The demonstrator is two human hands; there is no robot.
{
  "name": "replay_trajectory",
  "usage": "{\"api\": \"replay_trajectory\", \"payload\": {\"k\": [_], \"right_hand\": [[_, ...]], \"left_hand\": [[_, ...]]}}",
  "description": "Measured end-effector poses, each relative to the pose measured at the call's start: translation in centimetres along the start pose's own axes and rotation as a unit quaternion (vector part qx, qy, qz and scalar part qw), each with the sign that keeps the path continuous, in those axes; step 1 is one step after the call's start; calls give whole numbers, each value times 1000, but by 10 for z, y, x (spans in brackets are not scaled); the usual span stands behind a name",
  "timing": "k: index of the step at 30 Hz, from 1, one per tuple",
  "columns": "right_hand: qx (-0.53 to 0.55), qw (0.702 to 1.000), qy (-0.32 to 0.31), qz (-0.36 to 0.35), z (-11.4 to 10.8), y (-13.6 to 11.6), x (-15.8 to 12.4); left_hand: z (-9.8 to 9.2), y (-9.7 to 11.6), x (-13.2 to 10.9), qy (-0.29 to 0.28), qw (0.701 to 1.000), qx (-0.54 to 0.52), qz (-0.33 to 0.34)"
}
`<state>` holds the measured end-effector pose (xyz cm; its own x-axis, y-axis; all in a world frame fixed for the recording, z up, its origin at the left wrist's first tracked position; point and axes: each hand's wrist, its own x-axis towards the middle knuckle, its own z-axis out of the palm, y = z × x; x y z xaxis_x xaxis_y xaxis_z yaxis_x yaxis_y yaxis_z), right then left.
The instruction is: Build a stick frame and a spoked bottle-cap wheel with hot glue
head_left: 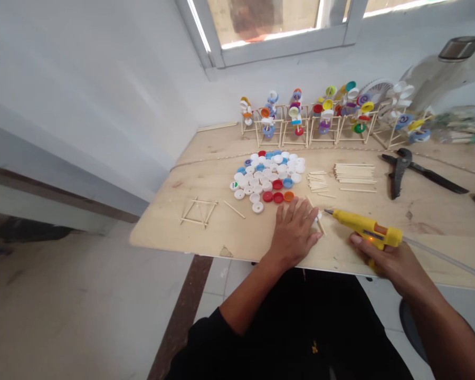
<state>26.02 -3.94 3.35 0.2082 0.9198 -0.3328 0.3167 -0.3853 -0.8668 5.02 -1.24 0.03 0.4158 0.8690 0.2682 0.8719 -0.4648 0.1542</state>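
My right hand (383,258) is wrapped round the handle of a yellow hot glue gun (364,224). A clear glue stick (439,256) trails out of its back, and its nozzle points left at a thin wooden stick (320,224). By the nozzle tip is a small white piece, too partly covered to name. My left hand (295,232) lies palm down on the table with its fingers stretched out, their tips beside that stick. What is under the palm is hidden. Just beyond the fingers lies a spread of plastic bottle caps (257,182), mostly white, with some red, blue and orange.
Left on the wooden table (158,227) lie a square stick frame (200,212) and a loose stick (235,209). Short sticks (317,182) and longer sticks (354,173) lie beyond the glue gun, with black-handled pliers (399,171) to the right. Bottle-cap wheels on stick stands (296,132) line the wall.
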Motion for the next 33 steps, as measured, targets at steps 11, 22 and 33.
{"api": "replay_trajectory", "payload": {"k": [11, 22, 33], "right_hand": [[64, 998, 6, -6, 3, 5, -1], [86, 996, -15, 12, -4, 10, 6], [108, 994, 16, -26, -6, 13, 3]], "left_hand": [[2, 3, -2, 17, 1000, 4, -2], [-1, 4, -2, 27, 996, -58, -60], [0, 22, -7, 69, 982, -146, -93]]}}
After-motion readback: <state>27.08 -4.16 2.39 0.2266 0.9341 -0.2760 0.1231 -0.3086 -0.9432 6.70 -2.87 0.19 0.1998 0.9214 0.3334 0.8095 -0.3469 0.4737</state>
